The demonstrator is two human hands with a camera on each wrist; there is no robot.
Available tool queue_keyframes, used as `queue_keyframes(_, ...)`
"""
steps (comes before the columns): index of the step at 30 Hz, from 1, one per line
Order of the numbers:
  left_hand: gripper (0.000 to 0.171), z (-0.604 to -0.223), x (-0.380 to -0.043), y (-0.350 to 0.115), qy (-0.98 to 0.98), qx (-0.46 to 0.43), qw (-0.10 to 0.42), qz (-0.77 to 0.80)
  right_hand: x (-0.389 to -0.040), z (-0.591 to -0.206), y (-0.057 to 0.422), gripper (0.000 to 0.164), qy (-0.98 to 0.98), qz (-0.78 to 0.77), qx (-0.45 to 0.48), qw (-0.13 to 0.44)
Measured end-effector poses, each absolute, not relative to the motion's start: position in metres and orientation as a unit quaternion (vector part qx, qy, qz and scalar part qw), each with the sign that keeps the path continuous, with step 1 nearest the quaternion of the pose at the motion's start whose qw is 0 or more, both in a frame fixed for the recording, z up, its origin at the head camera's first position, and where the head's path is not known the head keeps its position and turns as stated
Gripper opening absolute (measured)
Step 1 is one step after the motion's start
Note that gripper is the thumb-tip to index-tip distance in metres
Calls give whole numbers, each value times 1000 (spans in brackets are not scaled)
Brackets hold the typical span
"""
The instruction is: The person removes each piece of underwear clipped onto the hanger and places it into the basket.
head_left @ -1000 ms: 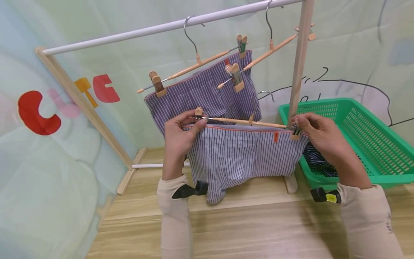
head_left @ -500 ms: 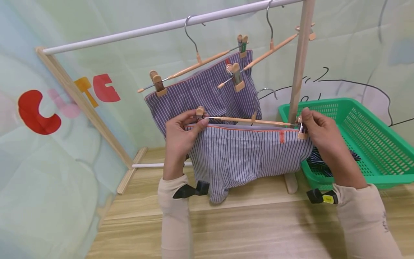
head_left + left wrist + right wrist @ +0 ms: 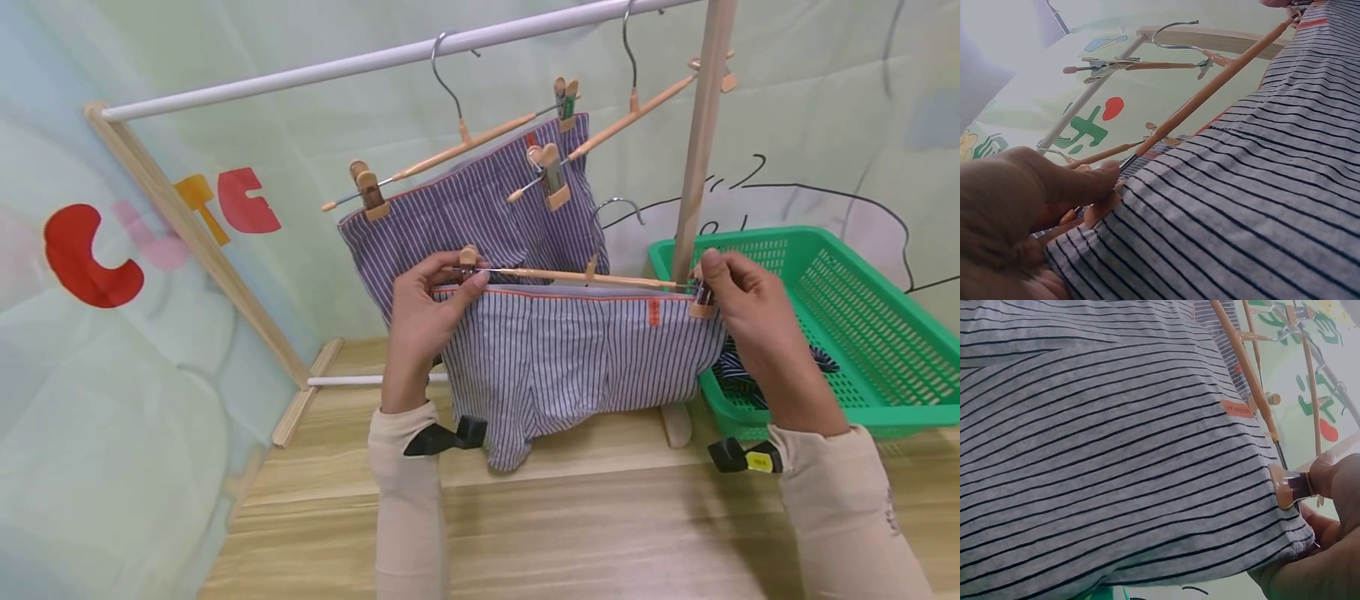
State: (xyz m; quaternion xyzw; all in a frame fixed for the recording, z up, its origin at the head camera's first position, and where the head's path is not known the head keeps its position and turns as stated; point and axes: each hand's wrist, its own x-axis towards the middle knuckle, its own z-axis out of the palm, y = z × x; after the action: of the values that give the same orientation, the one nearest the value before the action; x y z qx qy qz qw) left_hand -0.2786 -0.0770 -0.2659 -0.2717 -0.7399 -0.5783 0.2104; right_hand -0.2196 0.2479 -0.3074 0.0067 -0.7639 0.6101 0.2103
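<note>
Grey-and-navy striped shorts (image 3: 570, 358) hang from a clip hanger (image 3: 555, 274) held between both hands. My left hand (image 3: 423, 321) pinches the hanger's left end at its clip, with the thumb over the orange-edged waistband. At the other end, my right hand (image 3: 757, 308) grips the right clip (image 3: 702, 304) between thumb and fingers. In the right wrist view that clip (image 3: 1282, 487) bites the waistband near its corner, beyond a small orange tag (image 3: 1237, 409). The hanger's metal hook (image 3: 1172, 39) points up, off the rail.
Behind stands a wooden rack with a white rail (image 3: 360, 62). Purple-striped shorts (image 3: 465, 212) hang there on one clip hanger, beside a bare hanger (image 3: 633, 112). A green basket (image 3: 900, 333) at the right holds dark striped cloth (image 3: 738, 367). Under everything lies a wood-grain table (image 3: 585, 533).
The right hand and the right clip have moved slightly right along the waistband, drawing the shorts a little wider. In the last half second both hands stay almost still.
</note>
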Motion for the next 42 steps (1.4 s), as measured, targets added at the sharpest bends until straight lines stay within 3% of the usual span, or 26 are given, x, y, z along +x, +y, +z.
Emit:
queue_keyframes(19, 35, -246, -252, -68, -749, -277, 210, -564, -219, -307, 247, 41, -748, 616, 5, 248)
queue_keyframes(42, 30, -257, -267, -68, -733, -296, 231, -567, -218, -307, 245, 40, -748, 610, 1, 264)
